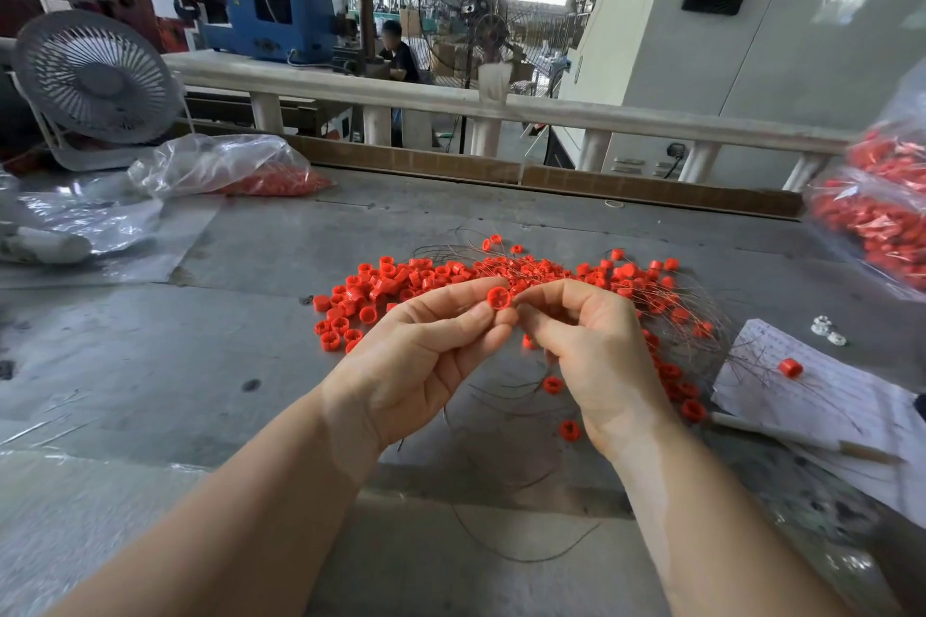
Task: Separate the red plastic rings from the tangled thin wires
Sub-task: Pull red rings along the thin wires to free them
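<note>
Red plastic fills the middle of the grey table (pixel 150 366): a heap of small rings (pixel 431 278) lies at about twelve o'clock from our hands, mixed through with tangled thin wires (pixel 691 311) that fan out toward three o'clock and trail down toward six o'clock under our wrists.

Our left hand (pixel 421 356) pinches one ring (pixel 498 298) between thumb and forefinger, holding it up just above the heap. Our right hand (pixel 596 351) sits just beside it at three o'clock, its fingers curled and its thumb and fingertips drawn narrow next to that ring; they seem to pinch a wire there, but the strand is too fine for us to tell for sure.

More loose rings lie scattered at nine o'clock from the left hand, and a few sit near the right wrist at five o'clock, some among the wire loops.

At three o'clock a sheet of paper (pixel 822 396) with writing rests on the table, with a single red ring (pixel 790 367) and some wire ends on it, and a pen (pixel 801 438) lying along its lower edge. At two o'clock, at the table's edge, clear bags (pixel 882 226) hold many more red rings. At ten o'clock another clear bag (pixel 220 165) lies partly filled with red pieces, and a grey fan (pixel 95 80) stands behind it. Beyond the pale railing (pixel 601 115) at twelve o'clock we see workshop machines and a seated person (pixel 398 53).
</note>
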`<state>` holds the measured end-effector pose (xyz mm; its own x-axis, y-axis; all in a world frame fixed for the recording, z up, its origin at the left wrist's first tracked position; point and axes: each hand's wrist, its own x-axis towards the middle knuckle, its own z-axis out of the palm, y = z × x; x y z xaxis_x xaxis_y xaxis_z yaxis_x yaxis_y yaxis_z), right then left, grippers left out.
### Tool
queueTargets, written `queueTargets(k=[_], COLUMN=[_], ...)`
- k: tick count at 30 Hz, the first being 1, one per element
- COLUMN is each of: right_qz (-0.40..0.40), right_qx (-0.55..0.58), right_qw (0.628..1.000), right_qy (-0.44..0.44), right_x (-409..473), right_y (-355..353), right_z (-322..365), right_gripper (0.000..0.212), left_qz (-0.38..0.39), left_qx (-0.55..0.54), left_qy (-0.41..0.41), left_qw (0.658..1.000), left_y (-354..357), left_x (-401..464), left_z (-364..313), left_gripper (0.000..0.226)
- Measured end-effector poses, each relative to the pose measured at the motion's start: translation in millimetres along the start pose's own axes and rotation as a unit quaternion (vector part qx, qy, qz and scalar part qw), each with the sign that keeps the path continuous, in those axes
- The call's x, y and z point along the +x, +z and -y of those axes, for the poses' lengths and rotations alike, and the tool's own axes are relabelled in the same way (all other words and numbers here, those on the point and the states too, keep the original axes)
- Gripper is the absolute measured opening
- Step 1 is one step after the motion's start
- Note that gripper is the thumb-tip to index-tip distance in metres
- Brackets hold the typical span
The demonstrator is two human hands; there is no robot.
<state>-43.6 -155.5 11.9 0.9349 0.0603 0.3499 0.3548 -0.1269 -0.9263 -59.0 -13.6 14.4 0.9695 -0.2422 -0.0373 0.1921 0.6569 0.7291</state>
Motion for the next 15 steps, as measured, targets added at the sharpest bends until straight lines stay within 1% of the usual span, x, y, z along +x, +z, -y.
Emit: queueTargets(k=[15], right_qz=[0.006], right_qx=[0.011], right_qw=[1.000], right_qy=[0.007], right_x=[0.4], right_y=[0.0], right_z=[0.7], right_gripper=[0.023], left_qz=[-0.017], left_qx=[0.017], left_qy=[0.007], left_qw=[1.000], left_y=[1.6], left_x=[-0.2], left_z=[0.0], left_gripper=[0.022])
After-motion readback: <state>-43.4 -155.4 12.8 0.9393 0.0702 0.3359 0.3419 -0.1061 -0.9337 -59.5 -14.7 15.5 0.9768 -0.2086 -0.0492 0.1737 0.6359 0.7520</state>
